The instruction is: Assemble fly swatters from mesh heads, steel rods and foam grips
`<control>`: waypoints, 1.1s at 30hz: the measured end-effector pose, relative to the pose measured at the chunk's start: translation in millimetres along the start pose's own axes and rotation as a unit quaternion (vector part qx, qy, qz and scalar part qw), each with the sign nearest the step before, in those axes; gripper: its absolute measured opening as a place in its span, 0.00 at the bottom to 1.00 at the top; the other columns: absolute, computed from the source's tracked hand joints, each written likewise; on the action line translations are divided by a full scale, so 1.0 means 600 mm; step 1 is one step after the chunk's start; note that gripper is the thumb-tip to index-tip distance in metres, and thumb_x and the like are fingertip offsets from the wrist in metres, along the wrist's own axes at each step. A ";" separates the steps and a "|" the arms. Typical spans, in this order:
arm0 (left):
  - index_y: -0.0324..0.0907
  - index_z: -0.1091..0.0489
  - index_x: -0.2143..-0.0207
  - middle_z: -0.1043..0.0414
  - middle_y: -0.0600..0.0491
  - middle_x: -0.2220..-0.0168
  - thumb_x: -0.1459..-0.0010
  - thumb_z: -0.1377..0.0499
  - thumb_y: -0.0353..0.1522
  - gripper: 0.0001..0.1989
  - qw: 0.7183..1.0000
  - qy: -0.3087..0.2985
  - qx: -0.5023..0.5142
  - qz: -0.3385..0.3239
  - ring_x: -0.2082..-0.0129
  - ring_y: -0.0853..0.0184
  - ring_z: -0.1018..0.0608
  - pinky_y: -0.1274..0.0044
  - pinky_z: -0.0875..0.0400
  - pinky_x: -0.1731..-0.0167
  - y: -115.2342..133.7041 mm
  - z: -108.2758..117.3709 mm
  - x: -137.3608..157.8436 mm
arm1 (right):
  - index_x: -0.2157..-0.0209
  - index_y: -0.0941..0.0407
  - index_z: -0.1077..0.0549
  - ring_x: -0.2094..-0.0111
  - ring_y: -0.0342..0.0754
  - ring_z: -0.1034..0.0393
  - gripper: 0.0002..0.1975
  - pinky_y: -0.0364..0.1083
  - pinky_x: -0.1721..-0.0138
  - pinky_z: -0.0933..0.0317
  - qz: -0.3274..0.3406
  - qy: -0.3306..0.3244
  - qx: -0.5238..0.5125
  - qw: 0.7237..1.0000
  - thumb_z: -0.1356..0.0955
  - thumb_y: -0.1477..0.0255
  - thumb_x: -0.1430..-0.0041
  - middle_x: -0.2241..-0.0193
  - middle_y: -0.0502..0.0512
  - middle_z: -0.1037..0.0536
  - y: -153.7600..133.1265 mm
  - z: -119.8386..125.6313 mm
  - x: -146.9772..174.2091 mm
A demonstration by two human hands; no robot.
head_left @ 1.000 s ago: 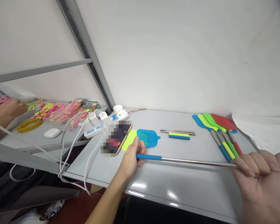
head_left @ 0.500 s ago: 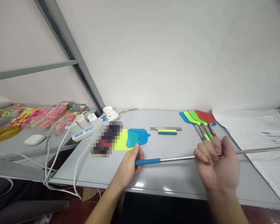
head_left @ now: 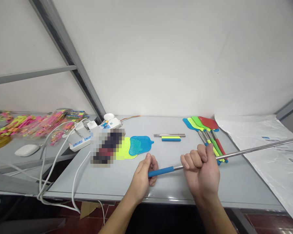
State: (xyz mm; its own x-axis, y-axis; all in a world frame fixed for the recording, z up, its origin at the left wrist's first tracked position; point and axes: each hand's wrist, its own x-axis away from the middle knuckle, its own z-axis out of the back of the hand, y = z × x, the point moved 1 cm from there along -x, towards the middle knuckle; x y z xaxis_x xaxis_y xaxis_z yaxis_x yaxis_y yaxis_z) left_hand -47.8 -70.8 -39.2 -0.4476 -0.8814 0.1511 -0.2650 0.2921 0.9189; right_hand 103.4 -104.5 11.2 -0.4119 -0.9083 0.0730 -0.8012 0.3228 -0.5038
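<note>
A long telescopic metal rod (head_left: pixel 261 149) with a blue sleeve grip (head_left: pixel 162 171) slants up to the right across the table, drawn out past the right edge. My left hand (head_left: pixel 145 175) is closed around the end of the blue grip. Just right of the grip, my right hand (head_left: pixel 201 172) is wrapped in a fist round the metal shaft. Beyond my left hand lie a blue fly swatter head (head_left: pixel 141 145) and a yellow-green one (head_left: pixel 125 151) partly under it. Short metal rods (head_left: pixel 169 135) with yellow and blue grips (head_left: pixel 171 138) rest behind my hands.
Assembled fly swatters (head_left: pixel 207 130) lie fanned at the right, beside a white plastic bag (head_left: pixel 254 130). Power strips (head_left: pixel 79 139) and loose white cables (head_left: pixel 61 156) are at the left. Past the metal frame (head_left: pixel 75 70) lie pink and yellow packaged items (head_left: pixel 36 125). A blurred-out object (head_left: pixel 107 148) sits near the swatter heads.
My right hand has slid left along the shaft toward the blue grip. The rod now tilts up more at its right end. The whole view has shifted slightly.
</note>
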 end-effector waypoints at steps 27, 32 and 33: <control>0.42 0.38 0.66 0.57 0.65 0.82 0.38 0.46 0.44 0.14 0.991 -0.032 -0.111 0.066 0.84 0.78 0.52 0.83 0.57 0.84 0.046 0.079 0.029 | 0.75 0.55 0.35 0.84 0.37 0.43 0.15 0.40 0.73 0.38 -0.027 -0.046 -0.041 0.998 0.37 0.63 0.36 0.85 0.41 0.40 -0.065 0.061 -0.059; 0.43 0.38 0.66 0.56 0.65 0.83 0.38 0.47 0.44 0.13 0.992 -0.004 -0.110 0.057 0.84 0.77 0.50 0.83 0.56 0.84 0.047 0.093 0.023 | 0.80 0.54 0.47 0.87 0.38 0.59 0.22 0.39 0.82 0.48 0.013 0.012 -0.014 1.000 0.42 0.63 0.33 0.87 0.39 0.55 -0.082 0.070 -0.065; 0.43 0.38 0.66 0.56 0.64 0.82 0.38 0.46 0.44 0.13 0.994 0.002 -0.101 0.052 0.85 0.77 0.51 0.83 0.57 0.84 0.047 0.092 0.022 | 0.80 0.54 0.47 0.87 0.38 0.60 0.22 0.39 0.82 0.48 0.023 0.021 -0.006 0.999 0.41 0.62 0.33 0.87 0.39 0.56 -0.074 0.067 -0.060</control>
State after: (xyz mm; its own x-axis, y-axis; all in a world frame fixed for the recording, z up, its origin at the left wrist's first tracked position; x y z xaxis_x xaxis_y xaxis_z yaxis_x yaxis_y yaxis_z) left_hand -108.3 -53.5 -31.1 -0.4604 -0.8518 0.2500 -0.0410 0.3017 0.9525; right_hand 171.2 -96.5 -3.5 -0.4665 -0.8803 0.0860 -0.7859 0.3679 -0.4969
